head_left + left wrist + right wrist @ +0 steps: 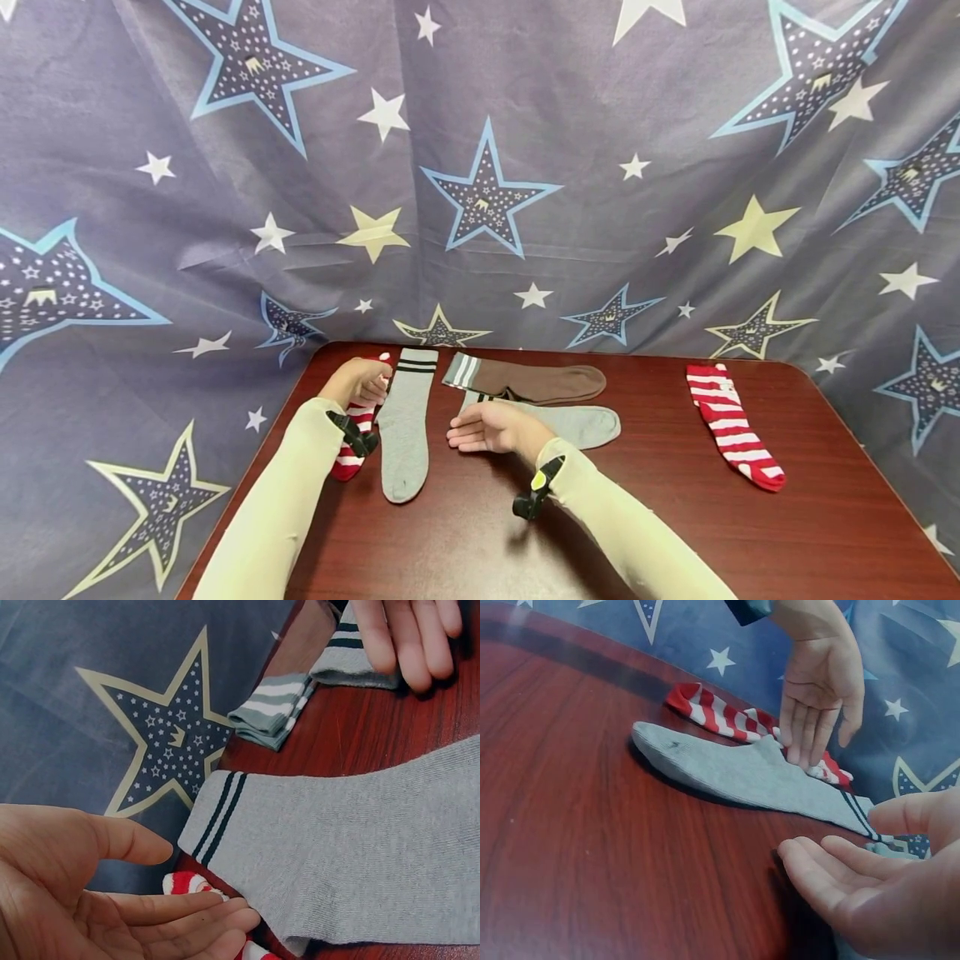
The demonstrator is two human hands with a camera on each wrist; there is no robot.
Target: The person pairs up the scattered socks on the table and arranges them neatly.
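My left hand (360,382) is over a red-and-white striped sock (347,461) at the table's left, hiding part of it. Its extended fingers reach the edge of a grey sock (405,450) with two black cuff bands; whether they touch it I cannot tell. In the left wrist view, nothing lies between that hand's thumb and fingers. My right hand (495,429) has its fingers extended and holds nothing. It covers part of a second grey sock (592,427). Behind that lies a brown sock (543,381) with a grey, white-striped cuff, overlapping the second grey sock's cuff end.
Another red-and-white striped sock (738,429) lies apart on the right of the dark red wooden table (660,508). A star-patterned curtain (480,292) hangs along the table's back edge and its sides. Each wrist wears a black strap.
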